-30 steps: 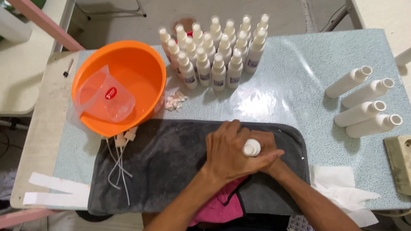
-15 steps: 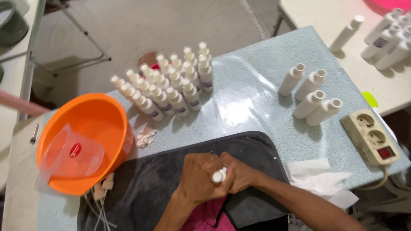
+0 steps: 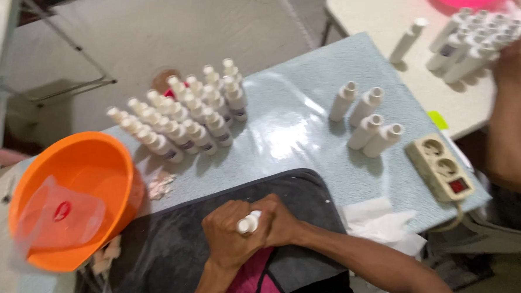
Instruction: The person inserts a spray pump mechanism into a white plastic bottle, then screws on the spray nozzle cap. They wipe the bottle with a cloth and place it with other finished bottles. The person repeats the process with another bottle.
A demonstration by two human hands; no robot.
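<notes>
White bottle (image 3: 249,223), clasped between both hands (image 3: 251,231)

Basin (image 3: 104,163) left of bottle cluster (image 3: 183,117); four bottles (image 3: 367,125) right; socket strip (image 3: 441,167) beyond.

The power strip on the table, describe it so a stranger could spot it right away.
Start at the pale blue table and go to its right edge. Past the four uncapped white bottles lies the cream power strip, flat and boxy with round sockets and a red switch, unlike the upright bottles.

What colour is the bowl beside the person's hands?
Orange: the bowl sits at the table's left end, clear in the head view, with a clear plastic bag inside.
</notes>
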